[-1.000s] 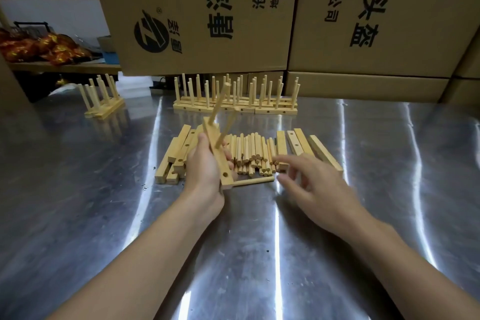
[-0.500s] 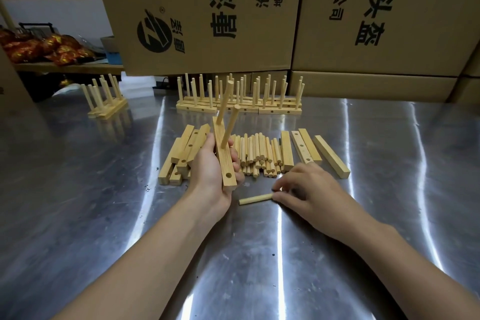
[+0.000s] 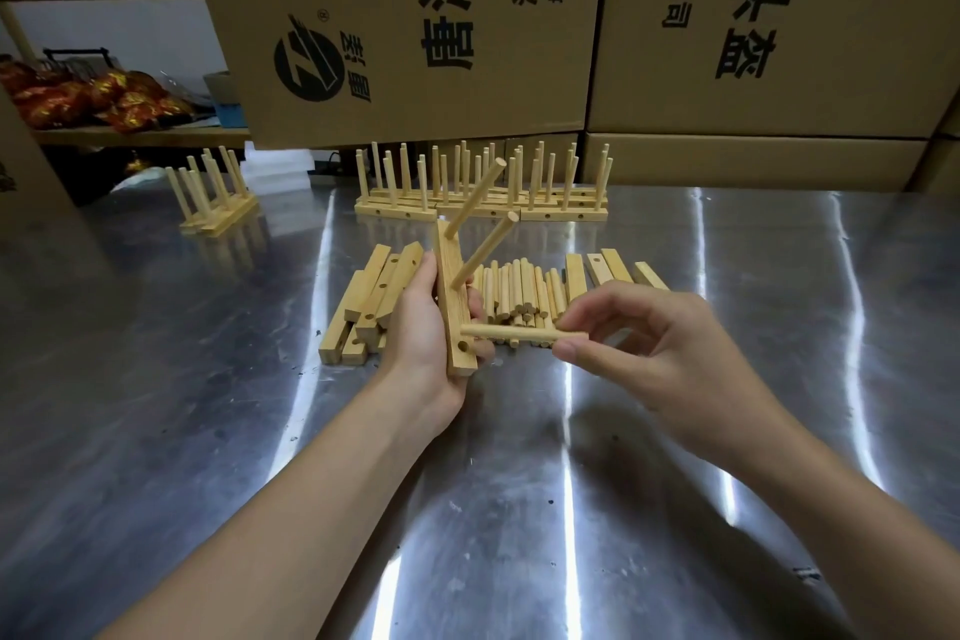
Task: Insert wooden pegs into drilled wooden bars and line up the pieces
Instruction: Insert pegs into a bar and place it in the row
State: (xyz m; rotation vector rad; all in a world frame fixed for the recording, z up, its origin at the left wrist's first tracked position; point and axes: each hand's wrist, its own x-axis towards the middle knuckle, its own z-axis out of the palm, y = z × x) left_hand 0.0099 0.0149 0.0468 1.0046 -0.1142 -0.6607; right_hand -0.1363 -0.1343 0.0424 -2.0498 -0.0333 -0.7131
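My left hand [image 3: 418,327] grips a drilled bar [image 3: 453,296] upright, fingers wrapped round its middle. Two pegs [image 3: 483,250] already stick out of its upper holes. My right hand [image 3: 649,353] pinches a third peg [image 3: 522,334] between thumb and fingertips, held level. Its tip is just beside the bar, slightly above the empty bottom hole [image 3: 462,346]; touching or not, hard to tell. Step: seating peg three. Next: lower the tip, square it to the hole, push while the left hand braces. Loose pegs [image 3: 519,288] lie just beyond my right fingers, spare bars [image 3: 374,296] left of my left hand, and finished pieces [image 3: 483,211] further out on the table [image 3: 675,509].
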